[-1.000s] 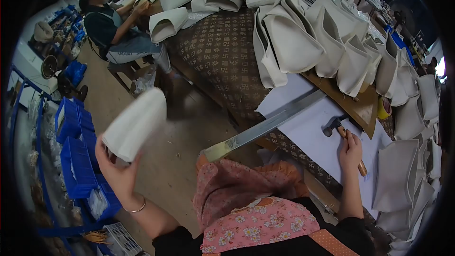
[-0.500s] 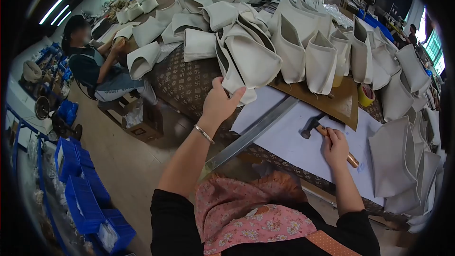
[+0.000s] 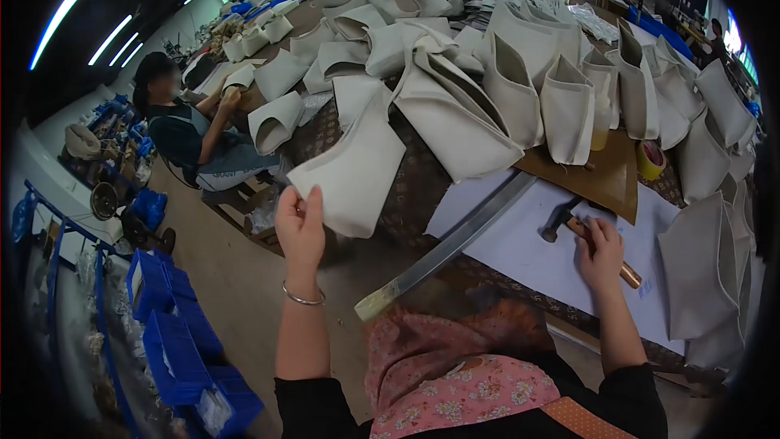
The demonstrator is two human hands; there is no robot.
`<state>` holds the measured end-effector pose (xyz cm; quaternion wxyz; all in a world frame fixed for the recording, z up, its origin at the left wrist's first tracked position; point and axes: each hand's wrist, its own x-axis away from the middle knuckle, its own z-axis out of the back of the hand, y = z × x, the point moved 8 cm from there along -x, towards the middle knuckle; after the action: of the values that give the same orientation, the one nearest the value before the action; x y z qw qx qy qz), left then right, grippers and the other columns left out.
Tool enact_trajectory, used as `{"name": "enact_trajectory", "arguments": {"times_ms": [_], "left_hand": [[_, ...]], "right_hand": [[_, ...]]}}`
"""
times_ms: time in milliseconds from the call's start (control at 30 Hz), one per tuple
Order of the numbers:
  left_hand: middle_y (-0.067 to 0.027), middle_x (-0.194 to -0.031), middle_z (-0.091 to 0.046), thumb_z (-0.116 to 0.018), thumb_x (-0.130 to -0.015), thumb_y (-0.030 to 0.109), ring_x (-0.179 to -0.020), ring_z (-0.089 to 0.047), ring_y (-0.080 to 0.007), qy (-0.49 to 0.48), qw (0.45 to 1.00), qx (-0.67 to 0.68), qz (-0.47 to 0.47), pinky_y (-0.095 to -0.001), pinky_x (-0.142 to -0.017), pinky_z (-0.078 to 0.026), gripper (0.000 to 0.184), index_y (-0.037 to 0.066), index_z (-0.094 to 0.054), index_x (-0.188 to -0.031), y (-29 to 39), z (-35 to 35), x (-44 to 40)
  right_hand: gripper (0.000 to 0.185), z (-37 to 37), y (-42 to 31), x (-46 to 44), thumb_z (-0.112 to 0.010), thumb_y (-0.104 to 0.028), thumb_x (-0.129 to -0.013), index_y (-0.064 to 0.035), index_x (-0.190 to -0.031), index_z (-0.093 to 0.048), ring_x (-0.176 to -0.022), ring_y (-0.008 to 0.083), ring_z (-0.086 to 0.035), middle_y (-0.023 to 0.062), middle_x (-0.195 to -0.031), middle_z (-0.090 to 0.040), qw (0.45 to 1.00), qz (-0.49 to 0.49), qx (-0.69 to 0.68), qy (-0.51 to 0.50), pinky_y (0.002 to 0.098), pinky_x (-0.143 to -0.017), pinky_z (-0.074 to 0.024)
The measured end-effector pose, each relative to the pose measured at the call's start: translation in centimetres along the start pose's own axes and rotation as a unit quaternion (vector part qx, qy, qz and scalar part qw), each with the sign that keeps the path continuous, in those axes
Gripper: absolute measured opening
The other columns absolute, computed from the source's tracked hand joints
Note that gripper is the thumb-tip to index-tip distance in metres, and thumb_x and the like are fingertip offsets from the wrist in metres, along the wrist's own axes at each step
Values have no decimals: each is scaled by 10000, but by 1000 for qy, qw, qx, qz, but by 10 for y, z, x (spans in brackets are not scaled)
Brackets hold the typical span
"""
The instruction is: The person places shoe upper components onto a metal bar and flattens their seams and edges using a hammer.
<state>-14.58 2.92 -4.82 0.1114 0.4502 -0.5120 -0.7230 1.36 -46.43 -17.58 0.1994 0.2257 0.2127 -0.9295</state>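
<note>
Your left hand (image 3: pixel 301 223) has its grip pinching the near left edge of a pale cream, folded, leather-like piece (image 3: pixel 349 175), thumb on its upper face; the fingers behind are mostly hidden. The piece slants up and away from you, by the near edge of the dark brown, patterned, cloth-covered table (image 3: pixel 410 195), in front of a heap of off-white, stiff-walled pouches (image 3: pixel 459 126). Whether its far end touches the heap cannot be told.

Pinch only firmly enough to stop it swinging, since a hard squeeze at one edge could crease such material. Lift the far end well above the heap if you turn it, so it snags no neighbour.

Your right hand (image 3: pixel 601 254) has its grip wrapped around the brown wooden handle of a dark-headed hammer (image 3: pixel 574 224), on or just above the white paper sheet (image 3: pixel 504 240). Hold the head down and away from your left fingers, and let that arm rest easy. Mind the long grey metal bar (image 3: pixel 467 232), which juts past the table's edge toward you, between your hands: swing neither hand nor piece into its yellowish near end.
</note>
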Motion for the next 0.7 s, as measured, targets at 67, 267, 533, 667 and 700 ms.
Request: {"name": "enact_trajectory", "arguments": {"times_ms": [67,267,533,667,700], "left_hand": [[91,-705,-449,-628,-981,122,-614,-350,0,-59,997,-28,51,-193,-546,-314,113,17,-601,-949,-1,2,20],[71,-770,-441,-643,-973,115,-640,-356,-10,-82,996,-14,26,-204,-548,-318,109,13,-605,-978,-39,0,52],[77,-778,-444,-638,-976,124,-660,-351,-13,-84,996,-9,41,-201,-564,-311,112,20,-620,-1011,-42,20,63],[-28,-981,-608,-585,-978,84,-844,-552,-93,9,997,35,74,-256,-745,-450,179,3,-605,-1136,-50,75,82],[-96,-1118,-664,-558,-978,56,-969,-630,-155,56,994,61,66,-303,-862,-505,240,-12,-586,-1206,-52,97,92]], "right_hand": [[442,17,-26,-4,-687,-123,-818,-74,-1252,-626,-1122,355,-558,144,-1216,-598,999,19,2,40,483,-973,-424],[497,29,-193,-49,-747,-131,-748,-109,-1232,-635,-1268,388,-465,169,-1372,-494,945,282,-162,37,526,-1068,-354],[320,-87,-310,-180,-651,-232,-857,-196,-1173,-688,-1368,292,-367,55,-1542,-344,965,253,49,-39,606,-1027,-377],[251,-115,-299,-205,-562,-233,-924,-204,-1123,-713,-1281,256,-432,23,-1553,-336,967,193,105,-128,567,-926,-444],[251,-120,-298,-210,-562,-233,-924,-204,-1123,-713,-1281,256,-432,23,-1553,-336,967,191,107,-130,567,-926,-444]]}}
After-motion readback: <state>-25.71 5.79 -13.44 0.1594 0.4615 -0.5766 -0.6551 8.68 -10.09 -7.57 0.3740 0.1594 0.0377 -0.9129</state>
